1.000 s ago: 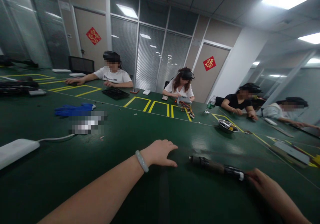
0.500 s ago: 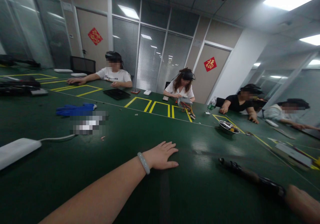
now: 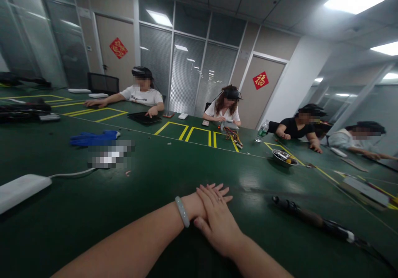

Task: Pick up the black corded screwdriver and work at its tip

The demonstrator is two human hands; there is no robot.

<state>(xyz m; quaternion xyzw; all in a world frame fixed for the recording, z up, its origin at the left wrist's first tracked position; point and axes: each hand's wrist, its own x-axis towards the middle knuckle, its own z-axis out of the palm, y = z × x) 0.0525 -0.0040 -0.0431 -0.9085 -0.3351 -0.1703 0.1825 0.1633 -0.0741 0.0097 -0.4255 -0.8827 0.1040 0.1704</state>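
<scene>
My left hand (image 3: 193, 205) lies palm down on the green table (image 3: 149, 178), fingers stretched forward and a pale bangle (image 3: 182, 211) on its wrist. Across its back rests my right hand (image 3: 221, 228), fingers laid out flat and the thumb beside the left wrist. The right fingers cover part of the left hand. Neither hand holds an object. To the right of both hands lies a black electric screwdriver (image 3: 311, 218), its tip pointing away to the left and its cord (image 3: 373, 251) trailing to the lower right.
At left are a white power strip (image 3: 23, 191), a blurred-out object (image 3: 112, 155) and blue gloves (image 3: 93, 138). A metal bowl (image 3: 284, 158) with small items and a water bottle (image 3: 262, 131) stand to the right. Several people sit around the table, which has yellow tape marks (image 3: 199, 128).
My right hand has left the rear end of the electric screwdriver and come over onto my left hand. The left hand shifted slightly. Across the table, one person's hand moved onto a black tray.
</scene>
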